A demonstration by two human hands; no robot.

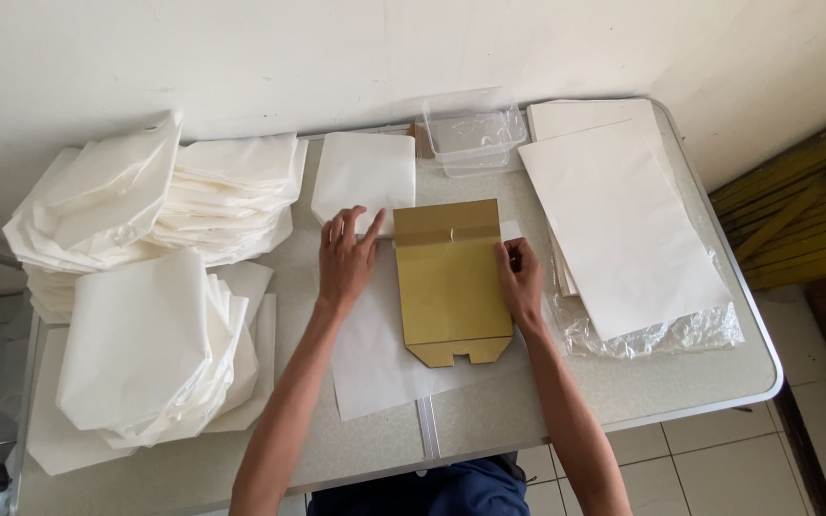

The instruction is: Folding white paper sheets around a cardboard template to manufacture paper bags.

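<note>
The cardboard template (449,282), gold-brown, lies flat on a white paper sheet (375,368) at the table's (623,387) middle. Our left hand (346,256), at its nine o'clock, presses spread fingers onto the sheet. Our right hand (520,277), at three o'clock, seems to pinch the sheet's edge against the template. A paper stack (623,225) lies farther right.

Gold cardboard template (449,284) flat on white paper sheet (375,358), table centre.

Bare forearms; apparently dark blue clothing (451,489) below.
</note>
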